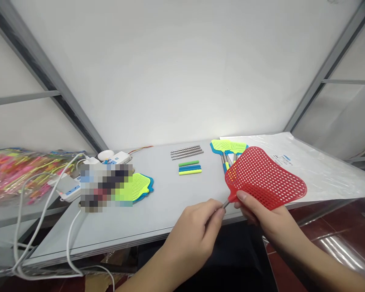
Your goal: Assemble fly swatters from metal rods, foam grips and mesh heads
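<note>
A red fly swatter head (267, 174) with a mesh of small holes is held up over the table's front edge. My right hand (257, 207) is closed on its neck, thumb on top. Pinched in my left hand (202, 223) is a thin metal rod (226, 204) that meets the swatter's neck; its other end is hidden in the fingers. Behind lie several metal rods (187, 152) side by side, and nearer me a green grip (188, 163), blue grips (190, 168) and a yellow grip (190, 172).
Swatters with yellow-green heads (222, 144) lie at the back right beside a white plastic sheet (292, 174). Loose yellow and blue swatter heads (140, 184) are stacked at left. Power strips (69, 190), white cables (41, 221) and a bagged colourful heap (24, 174) stand farther left.
</note>
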Action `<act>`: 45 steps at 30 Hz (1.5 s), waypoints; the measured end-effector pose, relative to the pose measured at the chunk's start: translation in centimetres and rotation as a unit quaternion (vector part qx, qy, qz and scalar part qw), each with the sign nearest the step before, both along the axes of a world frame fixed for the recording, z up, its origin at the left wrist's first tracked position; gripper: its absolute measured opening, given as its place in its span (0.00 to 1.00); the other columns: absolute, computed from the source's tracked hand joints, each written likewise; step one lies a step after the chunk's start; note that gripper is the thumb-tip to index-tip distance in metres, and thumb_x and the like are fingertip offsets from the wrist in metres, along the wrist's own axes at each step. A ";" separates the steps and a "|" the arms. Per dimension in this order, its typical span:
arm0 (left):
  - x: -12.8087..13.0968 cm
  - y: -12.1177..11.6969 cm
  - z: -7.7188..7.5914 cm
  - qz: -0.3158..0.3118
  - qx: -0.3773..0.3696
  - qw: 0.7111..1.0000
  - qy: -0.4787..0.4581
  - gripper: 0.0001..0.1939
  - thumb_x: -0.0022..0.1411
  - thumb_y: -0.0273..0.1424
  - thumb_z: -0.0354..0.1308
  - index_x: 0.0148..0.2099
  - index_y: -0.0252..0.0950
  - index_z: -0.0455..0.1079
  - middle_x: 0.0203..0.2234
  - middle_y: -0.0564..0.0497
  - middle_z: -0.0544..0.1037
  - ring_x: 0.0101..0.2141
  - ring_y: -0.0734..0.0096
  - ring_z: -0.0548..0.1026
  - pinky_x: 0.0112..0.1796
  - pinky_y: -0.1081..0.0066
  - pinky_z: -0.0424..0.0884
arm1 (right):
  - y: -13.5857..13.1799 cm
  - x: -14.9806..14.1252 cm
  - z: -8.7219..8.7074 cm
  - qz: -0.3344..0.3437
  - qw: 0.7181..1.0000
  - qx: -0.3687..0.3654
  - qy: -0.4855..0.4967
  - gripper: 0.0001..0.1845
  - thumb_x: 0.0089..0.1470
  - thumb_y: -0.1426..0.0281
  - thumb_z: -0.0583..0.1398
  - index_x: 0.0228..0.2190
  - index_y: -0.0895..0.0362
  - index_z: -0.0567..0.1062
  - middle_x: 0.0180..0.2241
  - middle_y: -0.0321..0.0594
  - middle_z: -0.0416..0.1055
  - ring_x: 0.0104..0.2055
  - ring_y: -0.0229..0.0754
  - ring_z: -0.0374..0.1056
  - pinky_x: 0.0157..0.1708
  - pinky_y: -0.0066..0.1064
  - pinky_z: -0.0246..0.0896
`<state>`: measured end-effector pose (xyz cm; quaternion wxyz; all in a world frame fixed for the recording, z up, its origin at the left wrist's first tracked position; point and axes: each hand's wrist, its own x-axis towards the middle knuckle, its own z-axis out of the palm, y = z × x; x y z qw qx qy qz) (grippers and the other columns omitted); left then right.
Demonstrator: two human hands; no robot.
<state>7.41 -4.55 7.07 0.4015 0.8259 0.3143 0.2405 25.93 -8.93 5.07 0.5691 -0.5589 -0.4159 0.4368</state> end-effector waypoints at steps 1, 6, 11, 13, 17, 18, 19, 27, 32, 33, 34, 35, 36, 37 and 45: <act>0.0 0.0 0.2 -0.003 -0.006 1.000 0.002 0.14 0.72 0.35 0.44 0.39 0.39 0.68 0.28 0.56 0.71 0.28 0.73 0.66 0.33 0.73 0.58 | 0.0 0.2 0.2 0.002 1.000 0.006 -0.018 0.16 0.54 0.54 0.63 0.29 0.55 0.77 0.30 0.38 0.72 0.31 0.38 0.65 0.32 0.29 0.61; 0.2 0.2 1.0 -0.020 -0.059 0.998 -0.001 0.17 0.72 0.38 0.44 0.36 0.39 0.69 0.20 0.58 0.62 0.22 0.77 0.63 0.27 0.74 0.57 | 0.0 1.2 1.5 0.049 0.993 0.012 -0.108 0.18 0.56 0.54 0.60 0.25 0.55 0.76 0.24 0.36 0.67 0.26 0.36 0.60 0.25 0.28 0.57; 0.7 0.0 0.5 -0.018 -0.146 0.988 -0.040 0.18 0.71 0.41 0.44 0.38 0.37 0.69 0.21 0.58 0.62 0.18 0.81 0.59 0.21 0.75 0.53 | 0.4 1.7 1.7 0.092 0.994 0.001 -0.060 0.19 0.57 0.54 0.59 0.27 0.56 0.75 0.21 0.32 0.58 0.23 0.34 0.52 0.21 0.28 0.50; 0.9 0.0 0.2 -0.013 -0.180 0.982 -0.055 0.18 0.71 0.43 0.45 0.39 0.37 0.69 0.21 0.58 0.61 0.17 0.82 0.58 0.20 0.76 0.53 | 0.5 1.8 1.7 0.119 0.992 -0.004 -0.034 0.19 0.57 0.53 0.59 0.28 0.56 0.75 0.20 0.30 0.53 0.22 0.33 0.48 0.21 0.28 0.46; 1.4 0.1 0.1 -0.022 -0.219 0.973 -0.064 0.19 0.70 0.45 0.45 0.39 0.37 0.68 0.22 0.59 0.61 0.15 0.85 0.58 0.17 0.77 0.53 | 0.5 2.1 1.8 0.140 0.990 -0.004 -0.033 0.18 0.58 0.55 0.59 0.26 0.56 0.73 0.20 0.29 0.52 0.23 0.33 0.47 0.23 0.28 0.46; 1.5 0.1 0.1 -0.025 -0.222 0.972 -0.065 0.19 0.70 0.45 0.45 0.39 0.37 0.68 0.23 0.59 0.61 0.15 0.85 0.59 0.17 0.78 0.53 | 0.4 2.2 1.8 0.140 0.990 -0.001 -0.032 0.18 0.59 0.56 0.59 0.26 0.56 0.73 0.20 0.29 0.52 0.23 0.33 0.47 0.23 0.28 0.45; 1.7 0.1 0.2 -0.029 -0.224 0.972 -0.065 0.19 0.70 0.46 0.44 0.39 0.37 0.67 0.23 0.59 0.61 0.15 0.86 0.60 0.17 0.78 0.53 | 0.4 2.3 1.7 0.138 0.990 0.001 -0.029 0.18 0.59 0.56 0.58 0.26 0.56 0.72 0.20 0.29 0.51 0.23 0.33 0.47 0.23 0.29 0.45; 2.7 1.1 1.5 -0.060 -0.244 0.966 -0.067 0.18 0.70 0.46 0.46 0.40 0.38 0.68 0.23 0.58 0.64 0.14 0.85 0.63 0.15 0.82 0.58 | 1.0 3.8 1.3 0.141 0.989 0.008 0.047 0.18 0.59 0.58 0.60 0.24 0.57 0.71 0.20 0.29 0.50 0.22 0.33 0.44 0.22 0.30 0.39; 3.4 1.2 1.5 -0.117 -0.344 0.921 -0.139 0.14 0.68 0.44 0.51 0.45 0.39 0.67 0.23 0.60 0.65 0.13 0.86 0.63 0.14 0.83 0.63 | 1.2 4.0 1.9 0.117 0.985 0.038 0.120 0.21 0.58 0.58 0.60 0.20 0.57 0.70 0.16 0.28 0.46 0.20 0.32 0.40 0.22 0.31 0.36; 3.6 1.1 1.1 -0.129 -0.373 0.905 -0.160 0.13 0.68 0.43 0.51 0.47 0.40 0.66 0.22 0.60 0.64 0.12 0.86 0.62 0.14 0.83 0.63 | 1.2 3.9 2.0 0.109 0.985 0.040 0.126 0.21 0.58 0.58 0.60 0.19 0.57 0.69 0.16 0.27 0.45 0.20 0.32 0.39 0.22 0.31 0.36; 3.7 1.0 0.5 -0.140 -0.400 0.888 -0.180 0.13 0.68 0.42 0.51 0.49 0.40 0.65 0.21 0.61 0.63 0.11 0.85 0.61 0.14 0.82 0.64 | 1.3 3.8 1.9 0.102 0.985 0.039 0.130 0.22 0.58 0.58 0.60 0.19 0.57 0.68 0.16 0.27 0.44 0.20 0.31 0.39 0.22 0.31 0.36; 4.0 0.8 -0.1 -0.147 -0.422 0.871 -0.204 0.13 0.68 0.41 0.51 0.50 0.40 0.64 0.20 0.62 0.62 0.11 0.85 0.60 0.13 0.81 0.65 | 1.5 3.6 1.8 0.095 0.986 0.034 0.133 0.22 0.58 0.57 0.59 0.19 0.57 0.68 0.16 0.26 0.44 0.20 0.31 0.39 0.21 0.30 0.36; 4.3 0.6 -0.7 -0.148 -0.437 0.857 -0.232 0.13 0.69 0.40 0.51 0.50 0.40 0.64 0.19 0.62 0.62 0.10 0.85 0.60 0.13 0.80 0.66 | 1.7 3.4 1.7 0.092 0.987 0.027 0.131 0.22 0.59 0.57 0.59 0.19 0.57 0.67 0.16 0.26 0.43 0.19 0.31 0.38 0.21 0.30 0.36; 4.7 0.4 -1.4 -0.138 -0.445 0.844 -0.265 0.12 0.69 0.40 0.51 0.49 0.39 0.65 0.19 0.62 0.63 0.10 0.84 0.59 0.13 0.79 0.67 | 1.9 3.1 1.5 0.091 0.988 0.024 0.120 0.23 0.59 0.55 0.58 0.20 0.57 0.67 0.16 0.26 0.44 0.19 0.31 0.39 0.20 0.29 0.37; 7.6 -0.6 -3.5 0.163 -0.412 0.652 -0.615 0.08 0.67 0.38 0.56 0.44 0.41 0.68 0.36 0.54 0.71 0.37 0.73 0.75 0.34 0.76 0.72 | 1.5 -0.6 -0.3 0.135 0.970 0.043 -0.199 0.18 0.60 0.61 0.58 0.50 0.51 0.64 0.46 0.41 0.67 0.47 0.42 0.66 0.45 0.35 0.63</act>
